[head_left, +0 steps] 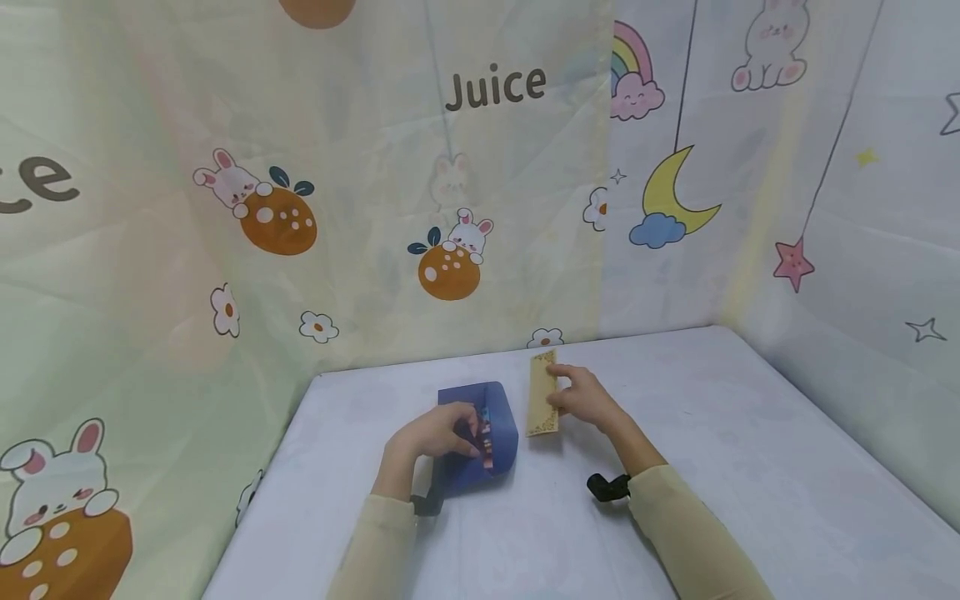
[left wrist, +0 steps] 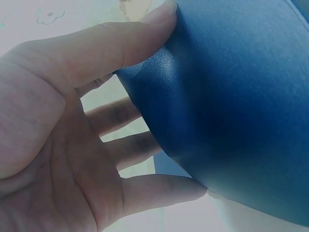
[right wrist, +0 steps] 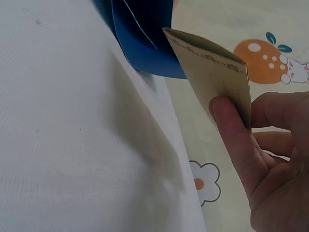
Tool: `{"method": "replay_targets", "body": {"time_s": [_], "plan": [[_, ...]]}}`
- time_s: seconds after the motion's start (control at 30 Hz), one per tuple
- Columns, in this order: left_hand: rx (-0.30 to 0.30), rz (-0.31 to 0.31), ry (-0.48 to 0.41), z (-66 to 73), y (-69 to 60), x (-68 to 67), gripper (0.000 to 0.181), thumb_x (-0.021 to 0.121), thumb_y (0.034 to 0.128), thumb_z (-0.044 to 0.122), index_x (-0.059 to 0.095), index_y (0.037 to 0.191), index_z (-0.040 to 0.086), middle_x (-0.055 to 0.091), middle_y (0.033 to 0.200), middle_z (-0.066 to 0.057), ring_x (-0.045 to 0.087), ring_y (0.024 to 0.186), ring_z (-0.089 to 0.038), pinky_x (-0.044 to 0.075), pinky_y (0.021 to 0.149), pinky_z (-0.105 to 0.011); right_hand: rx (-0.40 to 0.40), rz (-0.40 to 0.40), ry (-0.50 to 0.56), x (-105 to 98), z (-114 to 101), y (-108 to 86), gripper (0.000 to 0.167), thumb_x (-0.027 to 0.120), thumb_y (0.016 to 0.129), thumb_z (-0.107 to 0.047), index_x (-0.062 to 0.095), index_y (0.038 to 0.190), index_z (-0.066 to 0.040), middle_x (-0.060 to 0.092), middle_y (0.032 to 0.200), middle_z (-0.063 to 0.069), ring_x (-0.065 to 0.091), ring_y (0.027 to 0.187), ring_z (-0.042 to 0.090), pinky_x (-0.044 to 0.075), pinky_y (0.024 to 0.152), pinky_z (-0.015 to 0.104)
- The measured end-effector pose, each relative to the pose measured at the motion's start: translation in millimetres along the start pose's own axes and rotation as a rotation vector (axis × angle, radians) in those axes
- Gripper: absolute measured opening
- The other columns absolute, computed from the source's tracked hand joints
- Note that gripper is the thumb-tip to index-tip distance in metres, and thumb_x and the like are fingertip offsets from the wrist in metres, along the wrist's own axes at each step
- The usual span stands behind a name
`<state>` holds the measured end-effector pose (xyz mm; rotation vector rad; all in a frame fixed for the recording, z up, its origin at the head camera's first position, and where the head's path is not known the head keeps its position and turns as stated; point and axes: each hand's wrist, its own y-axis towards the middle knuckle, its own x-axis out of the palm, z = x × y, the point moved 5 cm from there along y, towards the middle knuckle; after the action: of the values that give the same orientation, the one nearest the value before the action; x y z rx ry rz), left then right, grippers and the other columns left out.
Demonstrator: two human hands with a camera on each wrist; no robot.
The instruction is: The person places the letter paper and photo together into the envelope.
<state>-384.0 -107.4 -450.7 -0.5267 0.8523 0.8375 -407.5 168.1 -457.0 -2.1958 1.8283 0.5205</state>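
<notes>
Tabletop [head_left: 720,417], white; far edge runs along a printed curtain [head_left: 375,125]. Broad stretch of surface right of the right hand [head_left: 588,398]. Blue envelope [head_left: 505,429], opening spread, at the left hand [head_left: 435,432]; tan folded card [head_left: 542,396] just right of it, narrow gap between the 2. Card's upper end lines up with the far edge in the head view.

Hard to make out: coloured print [head_left: 486,437] in the envelope's opening, partly behind left fingers; whether envelope or card touches the tabletop, cannot tell. Envelope cut off in both wrist views.

Pose: left hand bent in from the left, grip pinching the envelope's edge between thumb and fingers. Right hand angled in, grip pinching the card's right side, thumb on its face; card tilted. Both forearms leave the head view at the bottom.
</notes>
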Motion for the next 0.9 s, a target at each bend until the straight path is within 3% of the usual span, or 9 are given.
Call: {"method": "replay_targets", "body": {"time_s": [0.2,0.47,0.77,0.9], "plan": [[0.006,0.013,0.009,0.2,-0.3,-1.2,0.03,0.089,0.0808,0.023,0.063,0.095,0.022,0.062,0.101,0.006,0.057,0.095,-0.017,0.048,0.084,-0.039,-0.002,-0.007,-0.001,3.4,-1.1,0.2,0.071,0.07,0.089,-0.003,0.042,0.154,0.004,0.049,0.153,0.03,0.076,0.077,0.023,0.061,0.073,0.035],[0.008,0.02,0.01,1.3,-0.7,-1.1,0.03,0.089,0.0809,0.023,0.064,0.097,0.02,0.062,0.101,0.006,0.056,0.095,-0.018,0.047,0.084,-0.04,-0.005,-0.003,-0.016,6.9,-3.6,-0.5,0.07,0.072,0.09,-0.004,0.043,0.154,0.003,0.07,0.122,0.027,0.075,0.073,0.02,0.059,0.072,0.034],[0.013,0.019,0.008,2.4,-0.4,-1.8,0.03,0.089,0.0811,0.021,0.065,0.098,0.018,0.063,0.101,0.006,0.056,0.095,-0.017,0.047,0.084,-0.039,0.004,-0.039,0.009,12.5,-6.6,-1.4,0.075,0.077,0.089,-0.008,0.041,0.155,0.002,0.079,0.094,0.015,0.076,0.073,0.024,0.06,0.079,0.047],[0.007,0.017,0.005,2.0,-0.5,-1.4,0.03,0.089,0.0807,0.021,0.065,0.097,0.019,0.063,0.1,0.006,0.056,0.094,-0.018,0.047,0.084,-0.039,0.015,-0.029,0.024,12.4,-7.0,-1.5,0.077,0.079,0.088,-0.008,0.042,0.156,0.0,0.079,0.093,0.013,0.076,0.074,0.027,0.059,0.08,0.05]]}}
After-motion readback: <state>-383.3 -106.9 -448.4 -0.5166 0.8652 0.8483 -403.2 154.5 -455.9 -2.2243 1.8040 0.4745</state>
